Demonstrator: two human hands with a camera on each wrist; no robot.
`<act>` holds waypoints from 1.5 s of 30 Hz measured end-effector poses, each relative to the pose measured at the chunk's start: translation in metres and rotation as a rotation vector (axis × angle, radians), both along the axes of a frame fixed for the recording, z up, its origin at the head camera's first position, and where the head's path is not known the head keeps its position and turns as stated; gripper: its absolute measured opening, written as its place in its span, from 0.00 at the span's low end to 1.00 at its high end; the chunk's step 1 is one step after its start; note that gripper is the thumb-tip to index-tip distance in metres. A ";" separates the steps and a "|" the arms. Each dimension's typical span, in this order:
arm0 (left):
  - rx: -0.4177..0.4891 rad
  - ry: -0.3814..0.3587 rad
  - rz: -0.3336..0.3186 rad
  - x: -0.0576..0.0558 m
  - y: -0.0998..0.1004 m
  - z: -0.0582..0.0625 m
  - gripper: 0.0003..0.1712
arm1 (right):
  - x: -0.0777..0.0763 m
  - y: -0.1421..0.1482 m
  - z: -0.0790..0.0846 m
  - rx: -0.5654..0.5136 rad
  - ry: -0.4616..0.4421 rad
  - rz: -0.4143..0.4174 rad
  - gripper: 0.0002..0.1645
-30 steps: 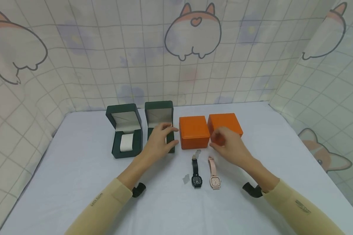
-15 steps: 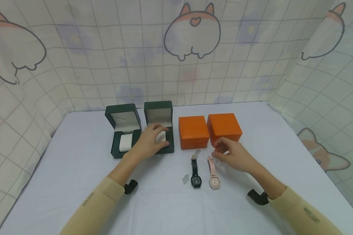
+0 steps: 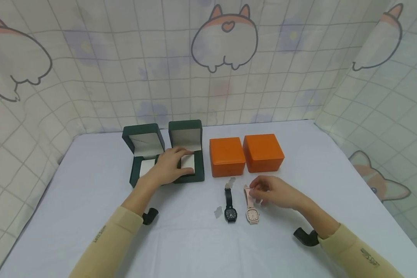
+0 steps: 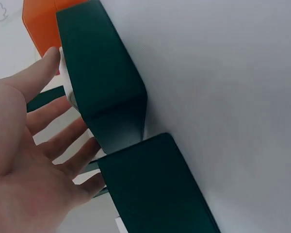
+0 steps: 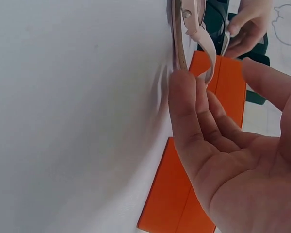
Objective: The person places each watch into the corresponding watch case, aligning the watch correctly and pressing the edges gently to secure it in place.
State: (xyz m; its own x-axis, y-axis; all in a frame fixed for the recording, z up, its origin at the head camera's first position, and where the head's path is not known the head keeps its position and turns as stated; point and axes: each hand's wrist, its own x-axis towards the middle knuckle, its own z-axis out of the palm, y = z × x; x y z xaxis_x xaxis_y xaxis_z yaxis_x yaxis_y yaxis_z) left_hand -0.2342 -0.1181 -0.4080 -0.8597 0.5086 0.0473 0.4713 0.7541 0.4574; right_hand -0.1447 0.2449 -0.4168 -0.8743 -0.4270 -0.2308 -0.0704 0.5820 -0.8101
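Note:
My left hand [image 3: 166, 166] reaches over the right-hand green watch box [image 3: 199, 166], thumb and fingers apart near its white cushion [image 3: 188, 162]. In the left wrist view, the fingers of my left hand [image 4: 53, 150] are spread behind the raised lid [image 4: 99, 63]; whether they touch the cushion is hidden. My right hand [image 3: 276, 192] is at the strap of a pink watch [image 3: 252, 215]. Seen from the right wrist, fingertips [image 5: 183, 85] meet the strap's end [image 5: 210, 58] while the thumb stands away. A black watch [image 3: 231, 213] lies just left of the pink one.
A second green watch box [image 3: 135, 173] stands at the left with its lid raised. Two closed orange boxes [image 3: 226, 154] [image 3: 264, 152] sit side by side right of the green boxes. A white cloth [image 3: 194, 239] covers the table, and a patterned curtain [image 3: 180, 85] hangs behind.
My left hand has moved left from beside the near orange box to over the right-hand green box. My right hand has come down from the right orange box to the pink watch's strap.

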 end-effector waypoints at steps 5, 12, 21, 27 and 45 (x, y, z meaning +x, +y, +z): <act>-0.045 0.019 0.002 -0.003 -0.002 -0.002 0.38 | 0.001 0.000 -0.004 0.008 -0.048 0.011 0.18; -0.092 0.001 0.001 -0.008 -0.002 0.000 0.40 | 0.003 -0.002 -0.004 0.051 -0.094 0.026 0.17; -0.133 -0.058 -0.021 -0.011 -0.003 0.003 0.44 | 0.002 -0.003 -0.005 0.094 -0.059 0.107 0.11; -0.134 -0.066 -0.028 -0.013 -0.003 0.003 0.46 | 0.002 -0.005 -0.007 0.123 -0.035 0.130 0.11; -0.097 -0.043 -0.021 -0.011 -0.005 0.001 0.43 | 0.004 -0.005 -0.005 0.120 0.004 0.179 0.08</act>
